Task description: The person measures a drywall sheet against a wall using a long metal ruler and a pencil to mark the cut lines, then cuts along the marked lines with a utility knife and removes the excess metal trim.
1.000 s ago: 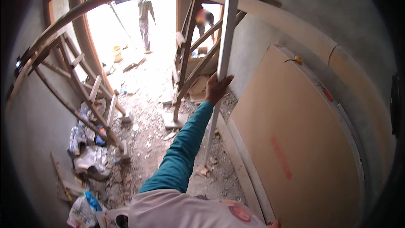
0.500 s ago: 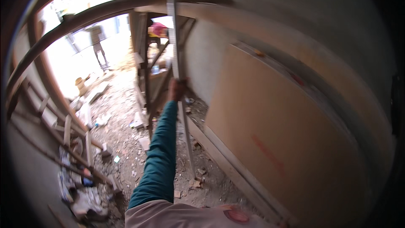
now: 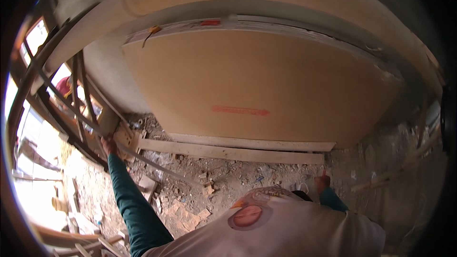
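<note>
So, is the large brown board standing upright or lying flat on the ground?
Upright: the large brown board stands on its lower edge against the grey wall, with pale wooden planks lying along its foot.

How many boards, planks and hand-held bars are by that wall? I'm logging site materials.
Large tan board leaning on the wall: 1
Wooden planks on the ground at its foot: 2
Long metal bar held in the left hand: 1
Total: 4
The right hand is only partly visible, so I cannot tell whether it holds anything.
</note>
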`<control>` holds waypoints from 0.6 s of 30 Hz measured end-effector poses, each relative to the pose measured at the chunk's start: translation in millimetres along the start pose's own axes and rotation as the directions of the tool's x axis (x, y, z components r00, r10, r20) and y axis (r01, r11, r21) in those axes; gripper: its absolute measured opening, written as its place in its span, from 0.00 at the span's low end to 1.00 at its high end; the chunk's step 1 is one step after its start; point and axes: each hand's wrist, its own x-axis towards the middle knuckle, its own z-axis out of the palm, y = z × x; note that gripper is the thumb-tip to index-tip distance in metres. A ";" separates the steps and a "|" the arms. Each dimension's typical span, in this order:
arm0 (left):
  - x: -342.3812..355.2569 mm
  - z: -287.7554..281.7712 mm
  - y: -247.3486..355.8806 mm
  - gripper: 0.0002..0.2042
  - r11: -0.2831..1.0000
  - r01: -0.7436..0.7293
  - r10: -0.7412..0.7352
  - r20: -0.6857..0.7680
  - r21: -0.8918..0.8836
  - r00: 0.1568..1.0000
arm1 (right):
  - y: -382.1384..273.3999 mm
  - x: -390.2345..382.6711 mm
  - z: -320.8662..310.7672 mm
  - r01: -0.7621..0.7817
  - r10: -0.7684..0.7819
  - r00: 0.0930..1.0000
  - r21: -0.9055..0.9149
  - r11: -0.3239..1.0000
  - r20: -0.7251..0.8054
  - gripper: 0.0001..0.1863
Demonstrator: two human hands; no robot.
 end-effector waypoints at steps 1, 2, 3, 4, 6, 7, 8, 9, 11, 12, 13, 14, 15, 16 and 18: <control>5.1 2.2 -7.7 0.24 0.997 -0.016 0.017 -0.010 0.082 1.000 | -1.8 -1.4 -2.2 -0.079 0.084 0.995 0.086 0.993 -0.049 0.28; 7.4 3.9 -13.2 0.23 1.000 0.021 -0.019 -0.052 0.023 0.998 | -8.5 -0.9 -3.8 -0.036 0.036 0.996 0.001 0.999 -0.083 0.26; 11.5 4.6 -12.9 0.23 0.993 0.012 -0.012 0.003 -0.121 1.000 | -13.9 -1.0 -7.0 -0.043 0.032 0.993 -0.096 0.994 -0.113 0.25; 8.7 3.8 -12.6 0.23 0.990 0.047 -0.047 0.004 -0.131 0.999 | -20.7 -0.5 -7.3 -0.066 0.065 0.985 -0.001 0.998 -0.162 0.17; -0.8 0.9 -3.0 0.26 0.997 0.050 -0.052 -0.041 -0.054 0.998 | -28.4 2.1 -10.9 -0.102 0.123 0.966 0.105 0.989 -0.226 0.15; -6.3 -2.3 4.5 0.29 0.999 0.041 -0.040 -0.052 0.026 0.998 | -29.9 4.8 -9.8 -0.111 0.128 0.975 0.102 0.989 -0.183 0.15; -11.8 -4.7 12.6 0.29 0.999 -0.012 0.010 -0.046 -0.050 0.999 | -25.8 7.0 -9.4 -0.145 0.157 0.976 0.091 0.985 -0.151 0.15; -18.3 -8.8 19.3 0.28 0.992 0.101 -0.096 -0.063 0.070 0.993 | -19.5 9.6 -7.5 -0.123 0.137 0.981 0.109 0.986 -0.135 0.15; -23.7 -11.7 32.1 0.28 0.960 0.210 -0.195 -0.095 0.188 0.976 | -0.2 19.2 -2.1 -0.042 0.035 0.976 -0.027 0.999 -0.214 0.13; -24.9 -12.6 36.0 0.26 0.967 0.190 -0.177 -0.088 0.172 0.980 | 12.1 24.7 0.6 -0.061 0.051 0.977 -0.044 0.997 -0.206 0.13; -25.2 -11.3 38.8 0.24 0.963 0.221 -0.210 -0.082 0.154 0.974 | 28.4 27.4 1.6 -0.002 -0.031 0.975 -0.148 0.989 -0.222 0.14; -23.0 -13.0 41.7 0.23 0.976 0.149 -0.137 -0.083 0.160 0.987 | 40.0 34.2 2.8 0.077 -0.135 0.967 -0.258 0.963 -0.216 0.16; -22.4 -8.5 43.0 0.23 0.976 0.142 -0.130 -0.081 0.167 0.988 | 48.2 37.9 1.0 0.265 -0.373 0.926 -0.597 0.757 -0.061 0.19; -22.6 -9.1 44.8 0.23 0.971 0.158 -0.141 -0.101 0.179 0.985 | 55.2 36.7 2.9 0.353 -0.509 0.854 -0.838 0.415 0.108 0.26; -29.3 -9.5 49.1 0.22 0.942 0.254 -0.223 -0.158 0.217 0.962 | 43.9 46.2 -3.6 0.373 -0.425 0.901 -0.663 0.650 0.090 0.27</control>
